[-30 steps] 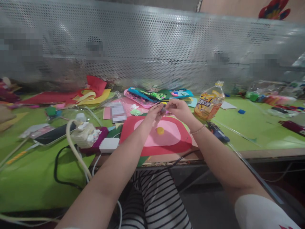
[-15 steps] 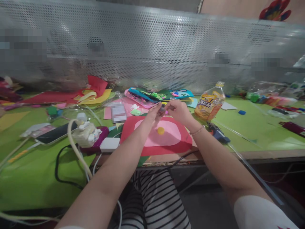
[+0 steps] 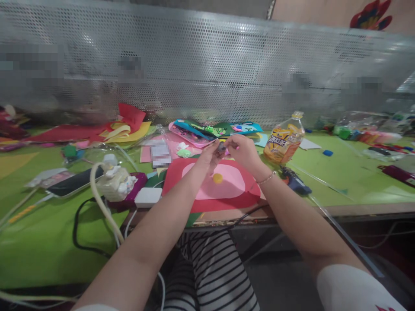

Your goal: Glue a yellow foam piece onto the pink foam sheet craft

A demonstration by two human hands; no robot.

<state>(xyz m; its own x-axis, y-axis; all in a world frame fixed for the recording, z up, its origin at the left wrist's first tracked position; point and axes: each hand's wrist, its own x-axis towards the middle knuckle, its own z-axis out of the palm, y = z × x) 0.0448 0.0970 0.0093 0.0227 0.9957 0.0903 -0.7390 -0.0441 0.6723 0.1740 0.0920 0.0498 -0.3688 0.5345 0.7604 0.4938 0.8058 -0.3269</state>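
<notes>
Both of my hands meet above a red sheet (image 3: pixel 171 179) that carries a pink rounded shape (image 3: pixel 231 188) with a yellow disc (image 3: pixel 217 178) on it. My left hand (image 3: pixel 210 155) is closed, its fingertips pinching a small dark grey lump (image 3: pixel 221 147) whose kind I cannot make out. Close beside it, my right hand (image 3: pixel 243 151) has its thumb and fingers pressed together at the lump's right side. Whatever those right fingers hold is hidden. A bit of pink shows near the fingertips.
A bottle of orange drink (image 3: pixel 284 138) stands right of my hands, with a glue gun (image 3: pixel 295 181) in front of it. Leftward are a white adapter (image 3: pixel 148 197), a power strip with plugs (image 3: pixel 119 185), cables and a phone (image 3: pixel 76 181). Coloured craft sheets (image 3: pixel 71 131) lie behind.
The view has shifted very slightly. Both hands stay together over the red sheet, with the grey lump still between the fingertips.
</notes>
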